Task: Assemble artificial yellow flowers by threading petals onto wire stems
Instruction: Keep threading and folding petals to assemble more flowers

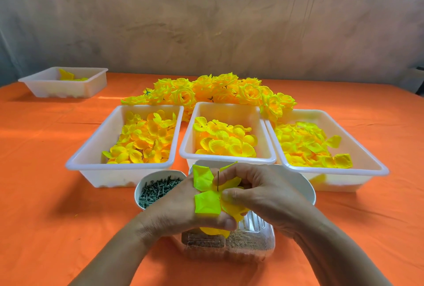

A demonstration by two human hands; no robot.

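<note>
Both hands meet low in the middle over a clear plastic box. My left hand grips a bundle of yellow petals from below. A thin dark wire stem sticks up through the petals. My right hand pinches the petals beside the wire with thumb and fingers. Three white trays hold loose yellow petals: left, middle, right. A heap of finished yellow flowers lies behind them.
A white bowl of small grey-green plastic parts stands left of my hands. A second white bowl is mostly hidden behind my right hand. A fourth white tray with a few petals sits far left on the orange tablecloth.
</note>
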